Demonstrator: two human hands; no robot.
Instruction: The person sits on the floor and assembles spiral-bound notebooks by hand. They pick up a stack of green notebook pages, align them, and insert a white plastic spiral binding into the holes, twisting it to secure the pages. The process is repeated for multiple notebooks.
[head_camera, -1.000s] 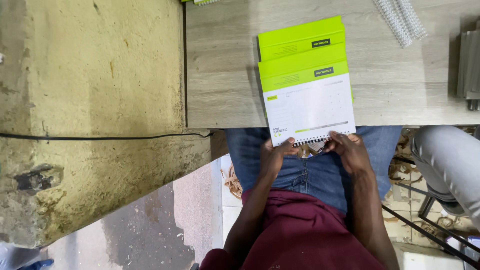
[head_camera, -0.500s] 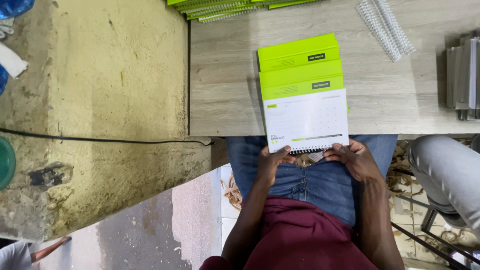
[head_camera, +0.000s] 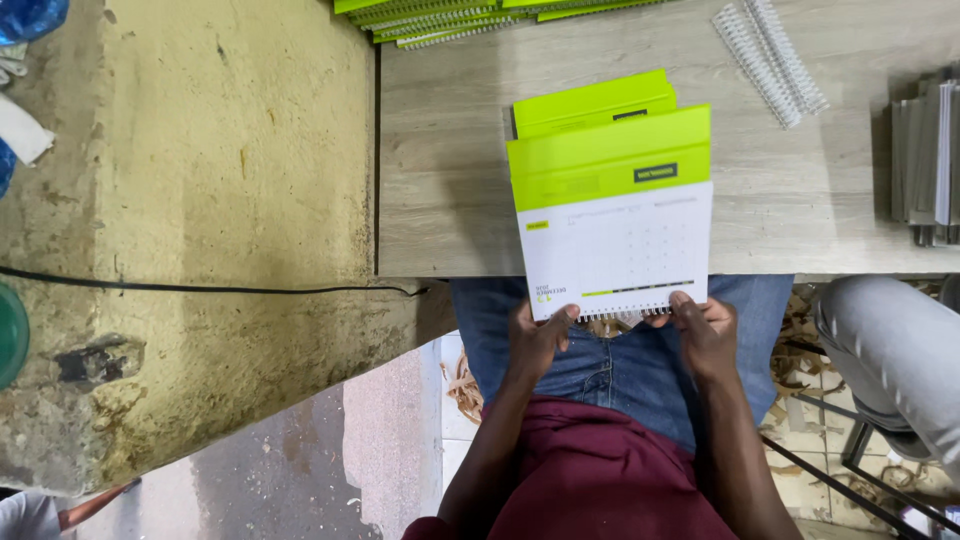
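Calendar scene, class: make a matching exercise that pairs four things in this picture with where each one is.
Things:
1. calendar
2. loose wire spirals
3. black cable
4. stack of green booklets

Places:
A. across the yellowish wall
B. top edge of the table
C. upper right of the table
D. held at the table's near edge by both hands

Pairs: 1-D, 2-C, 3-A, 4-B

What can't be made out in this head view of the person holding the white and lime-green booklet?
- Binding along the white and lime-green booklet: hidden by the left hand and right hand.
- Stack of lime-green booklets: cut off by the top edge.
- Grey stack of sheets: cut off by the right edge.
- Grid on the booklet's page: too small.
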